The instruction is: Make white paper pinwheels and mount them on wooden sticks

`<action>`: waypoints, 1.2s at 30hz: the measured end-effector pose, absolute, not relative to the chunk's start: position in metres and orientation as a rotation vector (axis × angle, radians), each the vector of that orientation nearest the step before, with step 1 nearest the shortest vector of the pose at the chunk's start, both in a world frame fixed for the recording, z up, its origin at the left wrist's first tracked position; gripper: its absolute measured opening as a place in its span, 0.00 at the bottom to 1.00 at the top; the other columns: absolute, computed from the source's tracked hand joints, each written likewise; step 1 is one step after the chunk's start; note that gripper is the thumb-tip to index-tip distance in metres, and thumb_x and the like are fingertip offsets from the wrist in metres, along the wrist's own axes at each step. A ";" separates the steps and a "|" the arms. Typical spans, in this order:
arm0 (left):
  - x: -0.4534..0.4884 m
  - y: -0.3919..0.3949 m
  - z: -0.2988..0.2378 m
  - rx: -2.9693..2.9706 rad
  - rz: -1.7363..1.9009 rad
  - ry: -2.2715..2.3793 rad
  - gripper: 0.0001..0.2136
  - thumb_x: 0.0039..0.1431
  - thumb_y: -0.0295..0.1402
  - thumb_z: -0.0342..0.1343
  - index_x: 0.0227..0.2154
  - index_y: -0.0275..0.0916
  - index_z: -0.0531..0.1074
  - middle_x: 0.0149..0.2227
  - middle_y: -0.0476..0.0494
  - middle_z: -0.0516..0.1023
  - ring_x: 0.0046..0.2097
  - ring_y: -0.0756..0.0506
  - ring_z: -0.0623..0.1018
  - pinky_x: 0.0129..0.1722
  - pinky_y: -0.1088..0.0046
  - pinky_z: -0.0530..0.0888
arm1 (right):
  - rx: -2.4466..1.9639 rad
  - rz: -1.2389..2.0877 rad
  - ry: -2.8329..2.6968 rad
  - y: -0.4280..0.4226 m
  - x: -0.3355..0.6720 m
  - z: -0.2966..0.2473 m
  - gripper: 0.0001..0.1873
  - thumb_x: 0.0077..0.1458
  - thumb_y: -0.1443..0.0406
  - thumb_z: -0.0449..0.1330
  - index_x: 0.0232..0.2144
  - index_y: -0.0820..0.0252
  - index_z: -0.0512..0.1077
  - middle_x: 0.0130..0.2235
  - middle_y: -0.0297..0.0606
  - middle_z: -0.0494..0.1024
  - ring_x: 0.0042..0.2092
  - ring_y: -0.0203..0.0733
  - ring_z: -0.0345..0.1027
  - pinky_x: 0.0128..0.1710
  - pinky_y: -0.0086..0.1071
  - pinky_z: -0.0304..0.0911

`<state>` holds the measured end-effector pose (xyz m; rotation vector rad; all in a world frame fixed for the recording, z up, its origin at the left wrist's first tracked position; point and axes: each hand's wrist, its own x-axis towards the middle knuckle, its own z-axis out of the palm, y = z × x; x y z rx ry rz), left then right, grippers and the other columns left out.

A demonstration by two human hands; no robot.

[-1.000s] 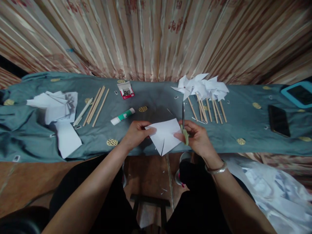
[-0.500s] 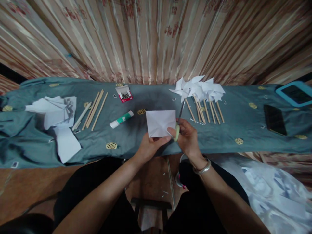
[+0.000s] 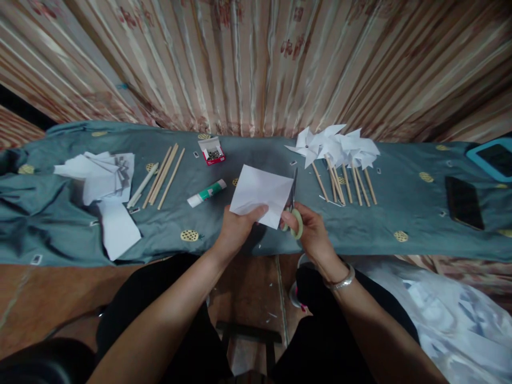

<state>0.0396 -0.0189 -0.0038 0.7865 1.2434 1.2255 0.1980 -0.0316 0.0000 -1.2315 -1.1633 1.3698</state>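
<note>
My left hand (image 3: 240,226) pinches a creased white square of paper (image 3: 262,189) by its lower edge, thumb on top. The sheet is held above the front of the table, turned a little clockwise. My right hand (image 3: 314,229) is closed round the pale green handles of a pair of scissors (image 3: 296,221). Their blades point away from me, beside the paper's right edge; whether they touch it I cannot tell. A glue stick (image 3: 207,193) with a green label lies left of the paper.
Paper pinwheels (image 3: 340,146) on wooden sticks lie at the back right. Loose sticks (image 3: 164,176), a red box of small metal pins (image 3: 213,152) and white paper sheets (image 3: 102,181) lie left. A dark phone (image 3: 464,202) rests far right. A plastic bag of paper (image 3: 452,309) stands below.
The paper has turned clockwise, and my left thumb now lies further onto it. My right hand has come off the sheet's corner and holds the scissors at its right side.
</note>
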 end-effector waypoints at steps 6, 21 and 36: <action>0.018 -0.004 0.003 0.779 1.362 1.298 0.14 0.41 0.36 0.66 0.32 0.35 0.76 0.38 0.41 0.81 0.38 0.44 0.78 0.35 0.70 0.74 | -1.178 1.622 -1.351 -0.051 0.207 -0.006 0.25 0.47 0.46 0.67 0.39 0.57 0.76 0.27 0.34 0.77 0.28 0.37 0.68 0.31 0.33 0.67; 0.023 -0.005 -0.003 0.752 1.319 1.262 0.13 0.40 0.34 0.67 0.31 0.36 0.77 0.33 0.47 0.80 0.32 0.48 0.76 0.32 0.73 0.72 | -1.203 1.726 -1.599 -0.059 0.213 -0.008 0.23 0.49 0.47 0.66 0.39 0.59 0.76 0.25 0.31 0.70 0.27 0.36 0.63 0.28 0.34 0.61; 0.027 -0.007 -0.003 0.748 1.297 1.291 0.11 0.40 0.33 0.68 0.30 0.38 0.78 0.34 0.46 0.82 0.35 0.46 0.78 0.36 0.70 0.74 | -1.165 1.710 -1.583 -0.059 0.213 -0.012 0.25 0.51 0.45 0.64 0.38 0.60 0.77 0.24 0.31 0.70 0.26 0.35 0.63 0.25 0.32 0.63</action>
